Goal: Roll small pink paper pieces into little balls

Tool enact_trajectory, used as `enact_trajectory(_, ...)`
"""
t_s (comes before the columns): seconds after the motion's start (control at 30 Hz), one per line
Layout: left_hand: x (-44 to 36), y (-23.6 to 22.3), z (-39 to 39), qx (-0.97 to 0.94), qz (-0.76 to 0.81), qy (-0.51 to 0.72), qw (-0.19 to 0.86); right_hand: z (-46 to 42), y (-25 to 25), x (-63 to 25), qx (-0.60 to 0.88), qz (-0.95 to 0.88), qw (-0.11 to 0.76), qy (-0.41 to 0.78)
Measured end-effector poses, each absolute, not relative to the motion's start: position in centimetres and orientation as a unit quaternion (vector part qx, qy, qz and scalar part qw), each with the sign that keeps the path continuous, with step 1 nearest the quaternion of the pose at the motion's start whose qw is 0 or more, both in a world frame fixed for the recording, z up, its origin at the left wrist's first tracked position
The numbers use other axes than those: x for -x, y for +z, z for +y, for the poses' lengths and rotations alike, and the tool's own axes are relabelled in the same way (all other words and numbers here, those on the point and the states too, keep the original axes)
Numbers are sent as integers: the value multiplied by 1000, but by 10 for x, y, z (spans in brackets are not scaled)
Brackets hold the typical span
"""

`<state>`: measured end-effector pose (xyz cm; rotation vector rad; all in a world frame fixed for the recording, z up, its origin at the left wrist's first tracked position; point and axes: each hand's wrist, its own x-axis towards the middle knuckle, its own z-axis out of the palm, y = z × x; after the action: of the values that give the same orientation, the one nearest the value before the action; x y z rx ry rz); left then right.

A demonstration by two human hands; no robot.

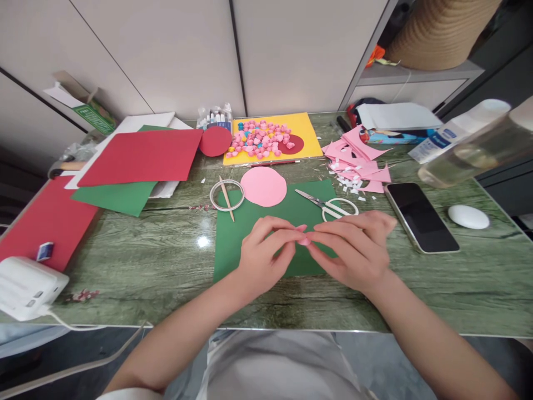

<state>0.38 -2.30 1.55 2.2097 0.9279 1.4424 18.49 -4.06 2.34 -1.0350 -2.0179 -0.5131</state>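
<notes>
The left hand (262,253) and the right hand (356,253) meet over the green sheet (233,244) on the table (158,244). The fingers of both hands are pinched in close, and their tips hold a small pink piece (305,240) between them. The pink piece is over the right part of the green sheet, and the fingers hide some of it.

A pink circle (264,186) lies across the far edge of the green sheet. Just left of it is a tape ring (211,195), and a thin stick (227,199) crosses the ring. The scissors (325,206) lie on the far right part of the green sheet. Their tips point left, and their white handles are just past the right hand.

Farther back is a yellow sheet (308,133) with a heap of little lumps (266,136) on it. Most are pink, and a few are blue or yellow. A red circle (215,141) is at its left side. On the right are pink scraps (362,161) with white bits near them. Nearer on the right, a black phone (422,218) lies beside a white oval thing (469,216). A big red sheet (141,157) lies on other papers at the far left.
</notes>
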Motion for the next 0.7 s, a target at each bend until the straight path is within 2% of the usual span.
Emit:
enact_trajectory(0.23,-1,18,-23,-809,317,473,143,-40,26,-185,414,-791,403,-202)
enact_trajectory(0.5,2,13,-19,-833,290,469,52,-41,27,-187,413,-790,403,-207)
enact_trajectory(0.7,3,17,-18,-830,263,487,71,-44,31,-187,434,-788,411,-147)
